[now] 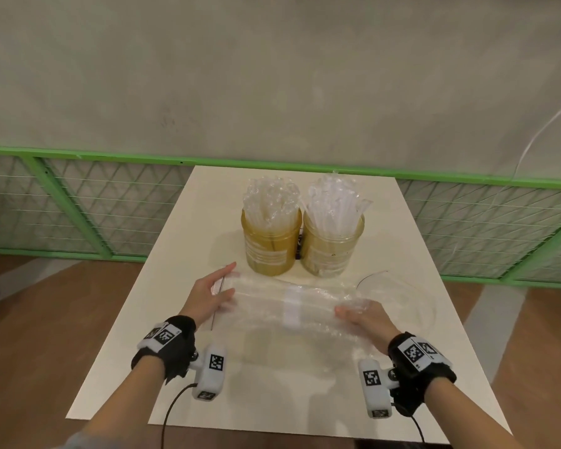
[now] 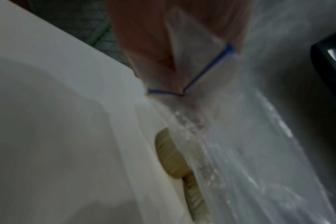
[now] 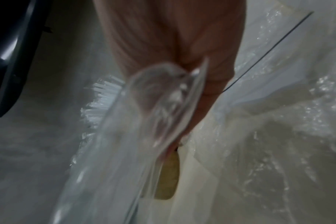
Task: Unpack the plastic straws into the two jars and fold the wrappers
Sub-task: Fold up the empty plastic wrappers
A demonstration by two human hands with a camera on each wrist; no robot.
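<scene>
Two amber jars stand side by side at the back of the white table (image 1: 188, 222): the left jar (image 1: 270, 246) and the right jar (image 1: 332, 246), each full of clear straws (image 1: 269, 199). In front of them a long, empty clear plastic wrapper (image 1: 289, 306) is stretched between both hands just above the table. My left hand (image 1: 212, 294) pinches its left end, thumb on top; the left wrist view shows a blue-edged corner of the wrapper (image 2: 207, 71) against the fingers. My right hand (image 1: 360, 314) grips the crumpled right end (image 3: 163, 98).
A second clear wrapper (image 1: 402, 296) lies loose on the table right of the held one. A green mesh fence (image 1: 78, 202) runs behind the table, with wood floor on both sides. The table's near part (image 1: 272, 384) is bare.
</scene>
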